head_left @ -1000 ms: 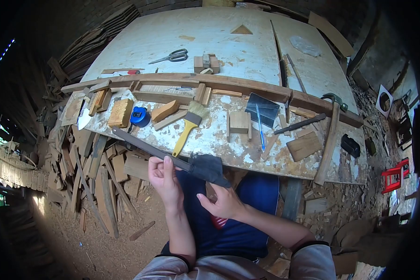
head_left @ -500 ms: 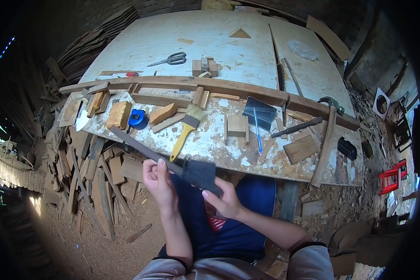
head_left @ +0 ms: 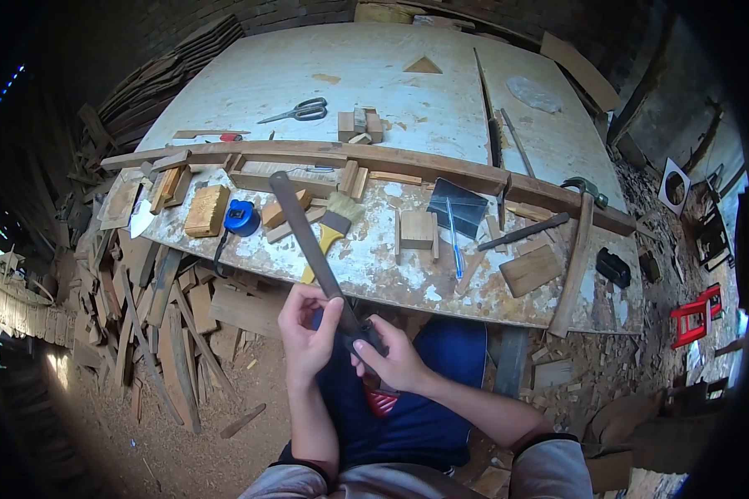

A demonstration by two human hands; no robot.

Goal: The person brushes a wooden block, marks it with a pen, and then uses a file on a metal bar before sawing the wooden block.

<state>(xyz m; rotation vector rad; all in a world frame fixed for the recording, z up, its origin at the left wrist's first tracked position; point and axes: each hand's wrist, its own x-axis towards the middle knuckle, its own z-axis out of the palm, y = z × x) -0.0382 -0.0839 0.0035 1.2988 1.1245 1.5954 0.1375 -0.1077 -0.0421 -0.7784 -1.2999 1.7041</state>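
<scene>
A long, flat dark bar (head_left: 304, 229) with a rounded tip rises at a slant from my hands over the bench's front edge. My left hand (head_left: 310, 337) pinches it low down, thumb along its side. Around its lower end, my right hand (head_left: 394, 358) closes, thumb pressed on top, with a black piece (head_left: 366, 334) bunched at the grip and partly hidden by the fingers. Just beyond the bar lies a paintbrush (head_left: 331, 233) with a yellow handle. A blue tape measure (head_left: 241, 218) and a wood block (head_left: 207, 211) sit to its left.
On the worn bench (head_left: 374, 279) lie a hammer (head_left: 578, 258), a blue pen (head_left: 455, 241), a dark sheet (head_left: 468, 204) and small wood pieces. A long wooden rail (head_left: 308, 152) crosses it. Scissors (head_left: 300, 110) rest behind. Scrap wood (head_left: 179, 358) covers the floor at left.
The bar has swung from pointing left to pointing up and away. The black piece, spread broad before, now shows narrow at my right hand. My left hand has shifted slightly right.
</scene>
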